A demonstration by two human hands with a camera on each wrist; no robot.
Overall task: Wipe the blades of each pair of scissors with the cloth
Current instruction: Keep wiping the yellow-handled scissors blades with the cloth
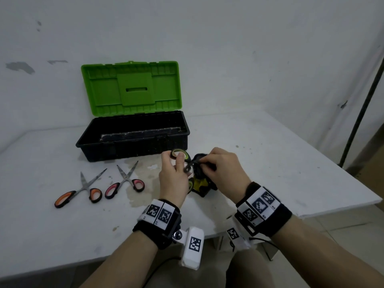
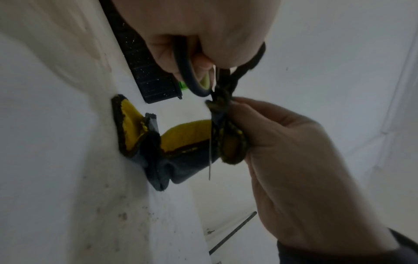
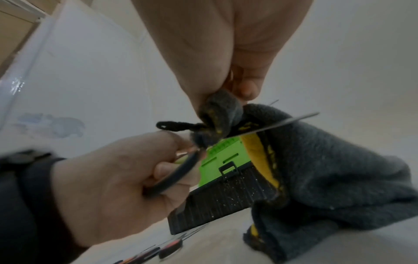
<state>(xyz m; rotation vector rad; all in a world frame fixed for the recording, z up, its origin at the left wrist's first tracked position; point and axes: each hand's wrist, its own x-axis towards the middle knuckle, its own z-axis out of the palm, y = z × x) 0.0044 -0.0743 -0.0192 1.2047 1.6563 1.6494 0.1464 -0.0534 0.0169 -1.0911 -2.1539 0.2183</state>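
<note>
Grey-and-yellow fleece cloth is bunched around the thin steel blades of a pair of scissors with black-and-lime-green plastic handles, held above the white table just in front of the toolbox. The right hand pinches a fold of that cloth between thumb and curled fingertips, squeezing it onto the blades close to the pivot; the rest of the cloth hangs down and its lower end rests on the table. One bare blade tip sticks out past the fold in the right wrist view. The left hand grips the scissors by the handles, fingers curled through and around the dark loop, thumb on top. To the left, flat on the table, lie two other pairs with their blades spread: steel scissors with black-and-orange handles and, just beside them, steel scissors with black-and-pink handles. Behind everything stands a black plastic toolbox with its bright green lid raised against the white wall. Both wrists wear black bands with printed marker tags.
</note>
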